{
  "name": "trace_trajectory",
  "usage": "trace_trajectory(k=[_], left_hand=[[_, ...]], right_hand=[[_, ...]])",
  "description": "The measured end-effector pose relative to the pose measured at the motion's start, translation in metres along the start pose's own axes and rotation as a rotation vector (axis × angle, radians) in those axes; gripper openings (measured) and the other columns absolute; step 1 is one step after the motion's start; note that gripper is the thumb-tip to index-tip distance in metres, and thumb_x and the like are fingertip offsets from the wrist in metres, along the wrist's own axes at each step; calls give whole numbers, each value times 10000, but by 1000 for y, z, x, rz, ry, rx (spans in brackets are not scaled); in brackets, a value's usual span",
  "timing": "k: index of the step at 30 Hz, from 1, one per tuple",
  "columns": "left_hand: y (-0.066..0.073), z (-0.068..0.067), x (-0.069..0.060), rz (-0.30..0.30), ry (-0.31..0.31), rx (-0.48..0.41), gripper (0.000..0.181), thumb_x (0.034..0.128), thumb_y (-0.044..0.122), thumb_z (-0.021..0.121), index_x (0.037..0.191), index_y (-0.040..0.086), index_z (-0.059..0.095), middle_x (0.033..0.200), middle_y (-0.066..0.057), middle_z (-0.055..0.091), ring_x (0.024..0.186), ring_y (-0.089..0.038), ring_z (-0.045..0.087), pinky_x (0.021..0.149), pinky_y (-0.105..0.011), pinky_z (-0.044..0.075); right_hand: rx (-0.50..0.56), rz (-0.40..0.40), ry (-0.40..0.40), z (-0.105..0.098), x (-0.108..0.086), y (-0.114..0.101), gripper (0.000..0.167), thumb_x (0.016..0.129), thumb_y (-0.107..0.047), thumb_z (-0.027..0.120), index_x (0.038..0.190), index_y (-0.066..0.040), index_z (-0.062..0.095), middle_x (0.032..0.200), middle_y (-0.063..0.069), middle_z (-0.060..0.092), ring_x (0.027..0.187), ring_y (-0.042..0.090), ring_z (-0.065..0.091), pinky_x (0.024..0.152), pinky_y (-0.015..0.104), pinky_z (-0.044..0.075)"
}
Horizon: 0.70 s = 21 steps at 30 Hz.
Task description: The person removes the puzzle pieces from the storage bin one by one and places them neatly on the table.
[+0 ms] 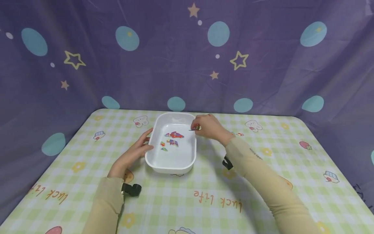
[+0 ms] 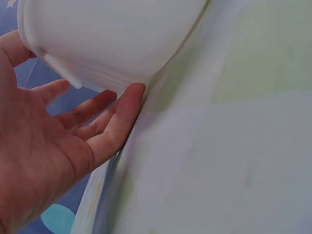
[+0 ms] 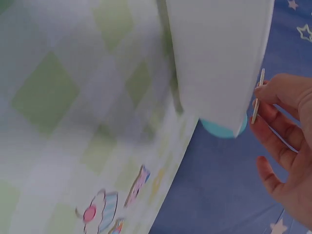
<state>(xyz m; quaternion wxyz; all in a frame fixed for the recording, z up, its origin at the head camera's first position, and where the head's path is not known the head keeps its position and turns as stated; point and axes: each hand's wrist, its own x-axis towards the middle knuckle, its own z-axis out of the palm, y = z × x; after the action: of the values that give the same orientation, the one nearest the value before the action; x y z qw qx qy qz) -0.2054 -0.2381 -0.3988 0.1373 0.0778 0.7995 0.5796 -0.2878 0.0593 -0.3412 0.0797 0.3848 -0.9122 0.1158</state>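
Note:
A white rectangular tray (image 1: pixel 175 164) with raised walls stands on the table. Several small flat pieces with colourful prints lie inside, among them a red one (image 1: pixel 176 134) and a purple one (image 1: pixel 173 142). My left hand (image 1: pixel 136 151) touches the tray's left side, its fingers spread along the outer wall in the left wrist view. Over the tray's right rim, my right hand (image 1: pixel 208 126) pinches a thin flat piece (image 3: pixel 255 110) between thumb and fingers. Another thin edge (image 3: pixel 262 76) shows by the thumb; whether it is a separate piece, I cannot tell.
Beyond the right hand, small colourful pieces (image 1: pixel 240 134) lie on the green checked tablecloth (image 1: pixel 163 204), partly hidden by the arm. One such piece (image 3: pixel 137 185) shows near the table edge. A purple curtain (image 1: pixel 175 74) with stars and ovals hangs behind the table.

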Motion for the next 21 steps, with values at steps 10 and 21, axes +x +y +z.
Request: trace_trajectory(k=[10, 21], left_hand=[[-2, -2, 0, 12, -5, 1, 671, 917, 189, 465, 1459, 334, 96, 1379, -205, 282, 1162, -378, 430, 835, -368, 464], [-2, -2, 0, 24, -20, -14, 663, 926, 195, 467, 1457, 341, 97, 1387, -199, 269, 1169, -377, 421, 827, -366, 464]], right_hand=[[30, 92, 5, -8, -20, 27, 156, 778, -155, 639, 910, -194, 712, 862, -63, 623, 780, 113, 591, 818, 404, 392], [5, 163, 20, -9, -49, 64, 149, 766, -139, 648, 899, -168, 707, 881, -20, 641, 822, 166, 607, 743, 346, 456]])
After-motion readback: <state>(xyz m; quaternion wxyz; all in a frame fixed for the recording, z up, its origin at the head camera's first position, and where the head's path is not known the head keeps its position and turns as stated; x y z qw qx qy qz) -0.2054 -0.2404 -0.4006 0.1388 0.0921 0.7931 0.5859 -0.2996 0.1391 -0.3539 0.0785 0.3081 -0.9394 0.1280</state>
